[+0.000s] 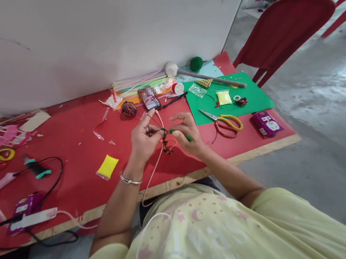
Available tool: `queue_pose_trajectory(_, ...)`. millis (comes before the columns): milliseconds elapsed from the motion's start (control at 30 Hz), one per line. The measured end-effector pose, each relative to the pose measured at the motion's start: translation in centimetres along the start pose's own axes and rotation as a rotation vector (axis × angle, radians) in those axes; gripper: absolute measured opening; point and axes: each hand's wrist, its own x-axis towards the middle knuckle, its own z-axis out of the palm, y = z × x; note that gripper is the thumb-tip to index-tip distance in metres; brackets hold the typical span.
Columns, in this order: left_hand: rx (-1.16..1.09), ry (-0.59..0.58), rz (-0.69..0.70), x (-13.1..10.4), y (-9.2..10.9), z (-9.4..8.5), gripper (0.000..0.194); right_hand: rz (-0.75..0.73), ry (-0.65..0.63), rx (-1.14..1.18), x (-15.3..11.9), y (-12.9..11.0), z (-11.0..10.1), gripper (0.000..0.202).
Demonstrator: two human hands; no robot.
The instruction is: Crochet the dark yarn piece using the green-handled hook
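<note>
Both hands point(144, 138) raised, fingers nearly meeting

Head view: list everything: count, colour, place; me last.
Wall: 1, whitish, back
Table: 1, red, centre
Sheet: 1, green, table's right
Scissors: 1, yellow and red handles, sheet's near edge
Phone: 1, dark, back centre
Yarn ball: 1, multicoloured, left of phone
Spool: 1, red and white, right of phone
Pompoms: 2, white and green, far edge
Sticks: uncountable, multicoloured, back
Packets: 2, yellow, near left and on sheet
Boxes: 2, purple, near left and right
Cables: uncounted, black, near left
Chairs: 2, red, right
Yarn piece: 1, dark and orange, centre
Tool: 1, green, centre
Left hand: 1, on yarn piece
Right hand: 1, holding tool
Shirt: 1, yellow, bottom
</note>
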Motion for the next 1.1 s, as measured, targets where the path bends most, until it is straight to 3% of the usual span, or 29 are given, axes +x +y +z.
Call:
queue_pose_trajectory(67, 0.065, 0.131, 0.095, -0.2, 0.0, 0.9, 0.079, 0.036, 0.039, -0.065, -0.2, -0.2, 0.5, 0.033)
queue_pose_trajectory(133, -0.058, 0.175, 0.091, -0.2, 0.3, 1.6, 0.079, 0.041, 0.147, -0.106, -0.8, -0.2, 1.3, 0.039)
queue_pose_trajectory(233, -0.3, 0.007, -0.096, 0.1, 1.1, 1.3, 0.084, 0.032, 0.217, -0.106, -1.7, 0.5, 1.8, 0.051)
queue_pose_trajectory(333, -0.354, -0.209, -0.287, 0.5, 1.7, -0.4, 0.085, -0.01, 0.102, -0.061, -1.9, 1.8, 0.7, 0.058)
queue_pose_trajectory(433, -0.339, -0.302, -0.374, 0.6, 1.4, -1.9, 0.082, -0.078, -0.067, -0.056, -1.4, 2.9, -1.3, 0.055)
queue_pose_trajectory(533, -0.306, -0.286, -0.365, 0.4, 1.0, -2.2, 0.084, -0.15, -0.171, -0.09, -0.7, 2.9, -3.1, 0.049)
queue_pose_trajectory(700, -0.234, -0.226, -0.289, 0.0, 1.3, -1.5, 0.082, -0.232, -0.225, -0.158, 0.3, 1.7, -4.4, 0.028)
queue_pose_trajectory(933, -0.132, -0.222, -0.219, 0.3, 1.2, -1.7, 0.071, -0.151, -0.26, -0.082, 0.8, 0.3, -5.5, 0.02)
queue_pose_trajectory(1100, -0.084, -0.31, -0.194, 0.3, 1.0, -1.9, 0.06, 0.063, -0.32, 0.247, 2.0, -0.2, -6.5, 0.024)
